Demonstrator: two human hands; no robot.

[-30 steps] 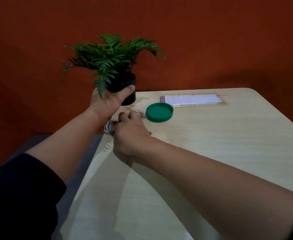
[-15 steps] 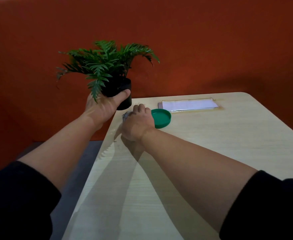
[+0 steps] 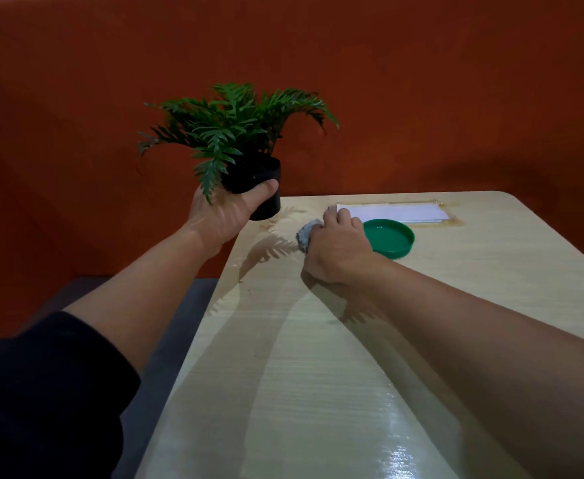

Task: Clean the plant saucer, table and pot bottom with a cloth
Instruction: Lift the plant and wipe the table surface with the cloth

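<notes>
The right hand (image 3: pixel 338 250), fingers clamped on the grey cloth (image 3: pixel 307 236), has swept toward the green saucer (image 3: pixel 392 238), wiping the surface (image 3: pixel 318 375), while the left hand (image 3: pixel 226 216) grips the lifted pot (image 3: pixel 262 188).

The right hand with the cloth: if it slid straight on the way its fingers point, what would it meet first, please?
Most likely the white paper sheet at the table's far edge. The right hand, pressing the cloth, points there. The green saucer sits just beside that line, so depth leaves some doubt.
</notes>
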